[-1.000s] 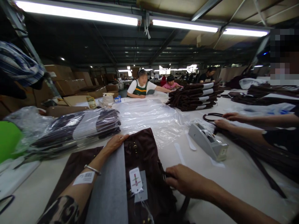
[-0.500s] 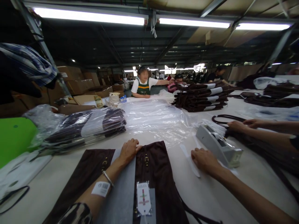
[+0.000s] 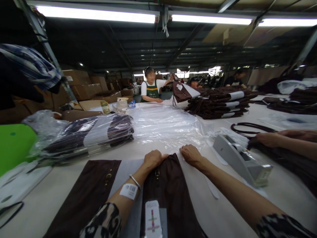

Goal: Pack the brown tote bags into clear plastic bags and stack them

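Observation:
A dark brown fabric bag (image 3: 168, 195) lies flat on the table in front of me, with a grey paper band (image 3: 125, 172) across it and a white hang tag (image 3: 153, 220) near my end. My left hand (image 3: 153, 158) rests with curled fingers on the bag's far edge by a small brass buckle. My right hand (image 3: 190, 154) grips the bag's far right corner, fingers bent over the edge. A barcode sticker (image 3: 128, 190) and a bracelet sit on my left forearm.
A grey tape dispenser (image 3: 241, 160) stands right of the bag. Clear plastic sheets (image 3: 165, 124) lie beyond my hands. A bagged stack of brown bags (image 3: 86, 135) is at left, another stack (image 3: 218, 100) farther back. A co-worker's hands (image 3: 269, 138) work at right. Other people stand at the far end.
My right hand has moved left from the table near the tape dispenser onto the bag's far corner. My left hand has slid right along the bag's far edge.

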`<action>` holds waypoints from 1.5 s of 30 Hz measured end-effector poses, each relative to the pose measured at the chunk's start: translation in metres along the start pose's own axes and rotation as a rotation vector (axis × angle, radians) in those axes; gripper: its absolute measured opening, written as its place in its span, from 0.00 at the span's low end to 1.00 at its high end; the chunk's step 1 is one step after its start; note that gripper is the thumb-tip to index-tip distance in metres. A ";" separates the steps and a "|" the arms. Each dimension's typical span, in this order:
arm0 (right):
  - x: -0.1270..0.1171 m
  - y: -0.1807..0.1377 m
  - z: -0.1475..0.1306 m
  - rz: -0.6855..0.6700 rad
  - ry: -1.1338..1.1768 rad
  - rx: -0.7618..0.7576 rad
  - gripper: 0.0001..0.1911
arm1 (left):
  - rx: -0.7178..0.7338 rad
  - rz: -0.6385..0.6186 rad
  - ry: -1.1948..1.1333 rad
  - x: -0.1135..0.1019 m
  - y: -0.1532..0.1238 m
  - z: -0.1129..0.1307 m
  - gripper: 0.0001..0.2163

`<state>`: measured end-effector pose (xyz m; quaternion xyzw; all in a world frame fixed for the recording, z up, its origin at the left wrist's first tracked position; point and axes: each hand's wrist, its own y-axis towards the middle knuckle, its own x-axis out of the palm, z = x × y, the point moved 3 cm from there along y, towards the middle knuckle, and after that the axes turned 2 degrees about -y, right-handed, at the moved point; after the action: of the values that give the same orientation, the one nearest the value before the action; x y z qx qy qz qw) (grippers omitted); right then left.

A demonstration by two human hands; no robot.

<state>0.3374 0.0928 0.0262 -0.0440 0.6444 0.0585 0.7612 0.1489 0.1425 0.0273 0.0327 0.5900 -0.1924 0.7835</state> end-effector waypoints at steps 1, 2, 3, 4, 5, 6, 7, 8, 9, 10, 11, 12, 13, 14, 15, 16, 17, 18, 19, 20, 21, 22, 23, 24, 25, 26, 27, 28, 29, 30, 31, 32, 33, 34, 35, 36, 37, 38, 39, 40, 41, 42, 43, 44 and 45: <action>0.001 0.003 0.005 -0.003 0.001 0.019 0.19 | -0.018 0.002 -0.013 0.000 0.000 0.003 0.28; 0.002 0.006 0.011 -0.007 0.002 0.036 0.19 | -0.020 0.008 -0.019 0.000 0.000 0.007 0.27; 0.002 0.007 0.017 -0.015 0.006 0.052 0.19 | -0.010 0.018 -0.020 0.002 0.000 0.010 0.26; 0.003 0.008 0.023 -0.035 0.012 0.064 0.19 | 0.005 0.033 -0.019 0.006 -0.001 0.012 0.26; 0.004 0.008 0.027 -0.067 0.021 0.069 0.17 | 0.024 0.053 -0.017 0.009 -0.001 0.014 0.25; 0.005 0.006 0.030 -0.106 0.032 0.066 0.15 | 0.046 0.078 -0.016 0.013 -0.002 0.015 0.25; 0.006 0.005 0.031 -0.147 0.043 0.055 0.15 | 0.067 0.103 -0.017 0.017 -0.003 0.016 0.24; 0.006 0.002 0.030 -0.181 0.052 0.038 0.16 | 0.087 0.121 -0.020 0.020 -0.003 0.015 0.24; 0.005 0.000 0.028 -0.204 0.058 0.019 0.18 | 0.106 0.132 -0.027 0.022 -0.004 0.014 0.24; 0.004 -0.002 0.025 -0.211 0.061 0.002 0.19 | 0.122 0.138 -0.036 0.023 -0.004 0.013 0.25; 0.002 -0.003 0.021 -0.205 0.061 -0.009 0.19 | 0.134 0.136 -0.049 0.024 -0.004 0.012 0.26; 0.000 -0.004 0.018 -0.193 0.062 -0.011 0.18 | 0.145 0.133 -0.066 0.024 -0.004 0.011 0.27; -0.002 -0.004 0.016 -0.176 0.064 -0.007 0.16 | 0.154 0.132 -0.085 0.024 -0.004 0.009 0.27; -0.004 -0.004 0.015 -0.155 0.069 0.006 0.15 | 0.162 0.135 -0.107 0.023 -0.004 0.008 0.28; -0.005 -0.004 0.015 -0.130 0.077 0.026 0.15 | 0.172 0.140 -0.132 0.023 -0.005 0.007 0.27; -0.007 -0.004 0.017 -0.104 0.087 0.054 0.16 | 0.187 0.148 -0.162 0.022 -0.006 0.005 0.26; -0.008 -0.004 0.020 -0.076 0.101 0.090 0.16 | 0.211 0.164 -0.199 0.022 -0.007 0.004 0.25; -0.010 -0.004 0.024 -0.048 0.119 0.134 0.17 | 0.241 0.190 -0.242 0.020 -0.009 0.003 0.23; -0.013 -0.004 0.030 -0.017 0.141 0.186 0.17 | 0.275 0.222 -0.290 0.018 -0.012 0.002 0.20; -0.019 -0.004 0.037 0.018 0.167 0.245 0.17 | 0.309 0.264 -0.339 0.015 -0.015 0.001 0.17; -0.027 -0.004 0.045 0.060 0.200 0.307 0.17 | 0.334 0.310 -0.393 0.011 -0.019 0.000 0.15; -0.039 -0.003 0.053 0.108 0.240 0.365 0.18 | 0.343 0.348 -0.461 0.006 -0.023 -0.001 0.13; -0.054 -0.002 0.062 0.157 0.289 0.411 0.18 | 0.334 0.370 -0.539 0.000 -0.026 -0.002 0.11; -0.072 -0.001 0.070 0.208 0.344 0.444 0.18 | 0.314 0.376 -0.616 -0.007 -0.029 -0.002 0.10; -0.093 0.000 0.077 0.259 0.402 0.462 0.19 | 0.289 0.368 -0.688 -0.014 -0.033 -0.002 0.09; -0.116 0.000 0.082 0.308 0.459 0.466 0.19 | 0.267 0.348 -0.751 -0.021 -0.036 -0.001 0.09; -0.139 -0.001 0.084 0.354 0.513 0.458 0.19 | 0.248 0.320 -0.801 -0.029 -0.040 0.000 0.10; -0.161 -0.004 0.084 0.397 0.560 0.441 0.19 | 0.237 0.291 -0.836 -0.036 -0.045 0.002 0.11; -0.181 -0.009 0.080 0.433 0.602 0.418 0.18 | 0.230 0.268 -0.860 -0.043 -0.052 0.003 0.14; -0.196 -0.016 0.072 0.457 0.637 0.388 0.16 | 0.224 0.236 -0.903 -0.048 -0.060 0.005 0.17; -0.207 -0.025 0.060 0.469 0.670 0.356 0.15 | 0.217 0.190 -0.972 -0.051 -0.070 0.006 0.20; -0.211 -0.035 0.044 0.470 0.697 0.316 0.13 | 0.219 0.123 -1.061 -0.051 -0.082 0.007 0.23; -0.210 -0.046 0.025 0.466 0.715 0.268 0.12 | 0.233 0.037 -1.160 -0.049 -0.097 0.008 0.26; -0.204 -0.058 0.003 0.464 0.721 0.214 0.12 | 0.255 -0.052 -1.251 -0.045 -0.113 0.009 0.28; -0.194 -0.070 -0.020 0.459 0.718 0.152 0.13 | 0.283 -0.130 -1.318 -0.039 -0.130 0.010 0.29; -0.182 -0.083 -0.043 0.453 0.706 0.086 0.14 | 0.313 -0.178 -1.351 -0.033 -0.147 0.011 0.30; -0.168 -0.094 -0.066 0.436 0.693 0.020 0.14 | 0.337 -0.180 -1.350 -0.027 -0.163 0.011 0.30; -0.153 -0.105 -0.088 0.405 0.682 -0.044 0.14 | 0.345 -0.144 -1.347 -0.021 -0.178 0.009 0.29; -0.139 -0.115 -0.108 0.370 0.666 -0.092 0.14 | 0.331 -0.081 -1.354 -0.015 -0.191 0.006 0.29; -0.127 -0.124 -0.125 0.328 0.643 -0.126 0.14 | 0.299 -0.006 -1.369 -0.010 -0.201 0.001 0.28; -0.117 -0.131 -0.139 0.290 0.610 -0.138 0.15 | 0.252 0.073 -1.378 -0.007 -0.209 -0.005 0.26; -0.110 -0.137 -0.150 0.259 0.568 -0.129 0.14 | 0.199 0.148 -1.359 -0.004 -0.215 -0.012 0.24; -0.104 -0.142 -0.158 0.236 0.526 -0.107 0.14 | 0.147 0.210 -1.284 -0.002 -0.220 -0.020 0.22; -0.102 -0.146 -0.163 0.219 0.491 -0.082 0.13 | 0.100 0.260 -1.165 -0.001 -0.223 -0.029 0.19; -0.101 -0.148 -0.166 0.206 0.469 -0.058 0.12 | 0.063 0.296 -1.027 -0.002 -0.226 -0.037 0.17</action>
<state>0.1805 -0.0807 0.0971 -0.0123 0.8023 0.1425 0.5795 0.0379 -0.0554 0.0574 0.0406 0.1138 -0.0885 0.9887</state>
